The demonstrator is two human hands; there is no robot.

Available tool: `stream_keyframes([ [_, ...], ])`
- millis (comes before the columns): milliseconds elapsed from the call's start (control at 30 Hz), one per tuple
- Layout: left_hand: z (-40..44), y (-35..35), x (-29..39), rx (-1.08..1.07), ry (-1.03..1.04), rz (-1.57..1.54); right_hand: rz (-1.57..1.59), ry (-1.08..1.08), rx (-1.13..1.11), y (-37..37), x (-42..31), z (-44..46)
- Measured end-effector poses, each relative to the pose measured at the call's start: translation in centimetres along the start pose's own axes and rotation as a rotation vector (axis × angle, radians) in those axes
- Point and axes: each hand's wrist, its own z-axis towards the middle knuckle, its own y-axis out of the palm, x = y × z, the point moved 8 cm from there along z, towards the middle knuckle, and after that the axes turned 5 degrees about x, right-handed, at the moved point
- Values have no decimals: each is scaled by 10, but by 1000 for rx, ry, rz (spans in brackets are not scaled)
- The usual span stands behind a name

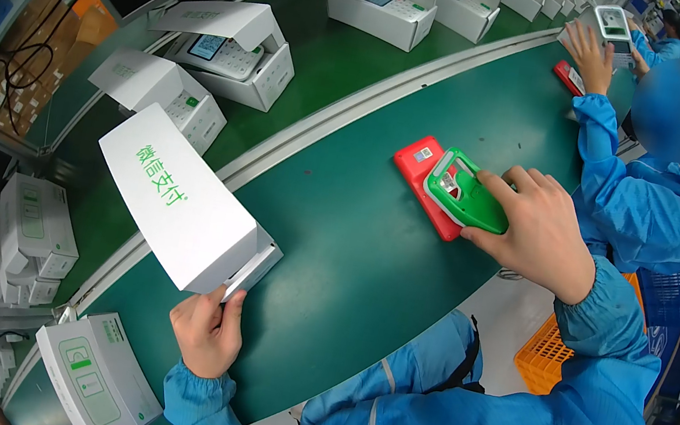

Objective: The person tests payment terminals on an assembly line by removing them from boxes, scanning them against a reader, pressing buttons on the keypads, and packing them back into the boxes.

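Note:
My left hand (pixel 207 329) pinches the near lower corner of a white box (pixel 181 205) with green lettering on its lid. That box is tilted, over the edge between the green table and the belt. To the right, my right hand (pixel 536 235) grips a green device (pixel 477 200) with its thumb and fingers. The green device lies partly over a red device (pixel 424 159), which rests on the table and bears a small white label. Part of the green device is hidden under my right fingers.
Open white boxes (pixel 272 77) holding keypad devices stand along the green belt beyond the metal rail (pixel 319 120). A closed box (pixel 97 370) lies at the lower left. A co-worker (pixel 643 207) in blue handles a device at the upper right. An orange crate (pixel 547 357) is below the table.

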Motion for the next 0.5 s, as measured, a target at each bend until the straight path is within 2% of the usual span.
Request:
stream_keyframes([
  [200, 1, 4, 7, 0, 3, 3, 18, 9, -7, -2, 8, 0],
  [300, 3, 5, 11, -4, -1, 8, 246, 63, -119, 2, 22, 5],
  [400, 5, 7, 18, -10, -6, 10, 1524, 561, -227, 52, 51, -4],
  [433, 6, 8, 22, -4, -12, 11, 1734, 646, -178, 53, 46, -6],
  [500, 7, 8, 28, -1, -17, 10, 1912, 666, -240, 64, 34, -12],
])
